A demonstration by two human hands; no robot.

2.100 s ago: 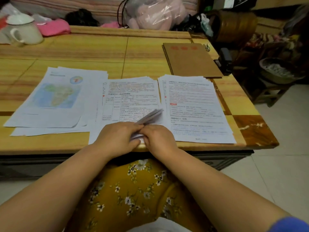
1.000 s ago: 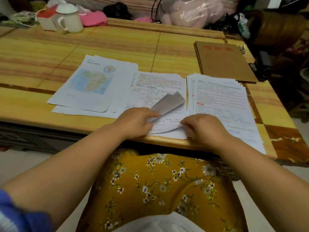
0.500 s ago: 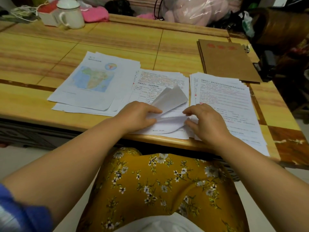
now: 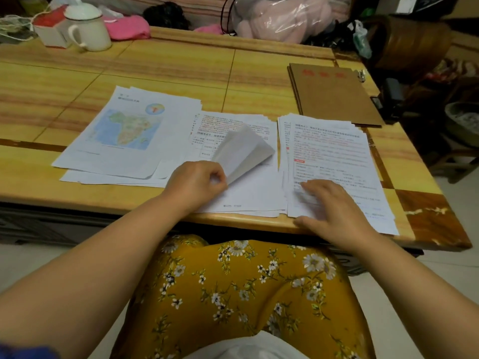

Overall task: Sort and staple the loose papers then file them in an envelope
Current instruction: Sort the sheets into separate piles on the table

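Observation:
Three piles of printed paper lie along the near edge of the table. The left pile [image 4: 124, 136] shows a map of Africa on top. My left hand [image 4: 194, 183] grips the lower left corner of the middle pile [image 4: 248, 193] and bends several sheets [image 4: 242, 151] up and back. My right hand [image 4: 334, 206] lies flat with spread fingers on the near end of the right pile [image 4: 334, 156]. A brown envelope [image 4: 334, 97] with red characters lies behind the right pile. A black stapler [image 4: 391, 99] sits at the table's right edge.
A white lidded mug [image 4: 88, 29] and a red-and-white box [image 4: 50, 28] stand at the far left of the wooden table [image 4: 166, 66]. Pink cloth [image 4: 127, 27] and a plastic bag [image 4: 280, 16] lie behind the table. A wooden stool [image 4: 456, 156] stands right of it.
My right hand left the middle pile and moved right onto the right pile. My left hand folded the lifted sheets of the middle pile further up and back.

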